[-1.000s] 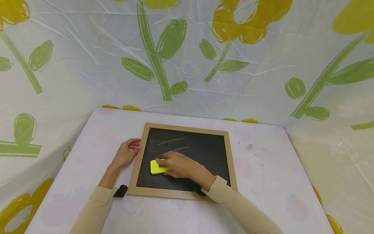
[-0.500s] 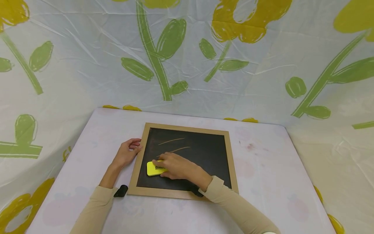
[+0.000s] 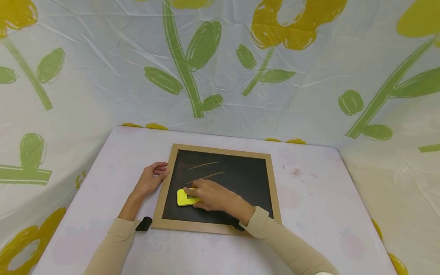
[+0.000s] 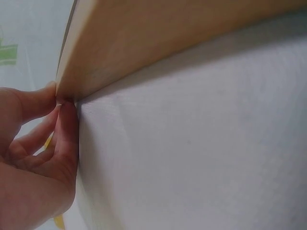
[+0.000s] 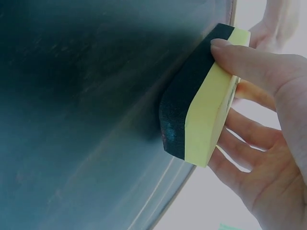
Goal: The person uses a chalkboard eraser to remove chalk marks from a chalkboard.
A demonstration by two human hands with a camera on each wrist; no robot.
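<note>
Right hand [image 3: 213,196] grips a yellow eraser [image 3: 185,197], felt pressed on the framed chalkboard [image 3: 237,183] near its left edge; left hand [image 3: 151,179] pinches the frame. Wiping under way; next stroke must climb to the two chalk lines [image 3: 206,171] on the desk [image 3: 309,198]

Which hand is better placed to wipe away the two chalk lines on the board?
Right. The right hand already grips the yellow foam eraser just below the lines, on the wood-framed black chalkboard; the left hand only holds the frame's edge.
</note>
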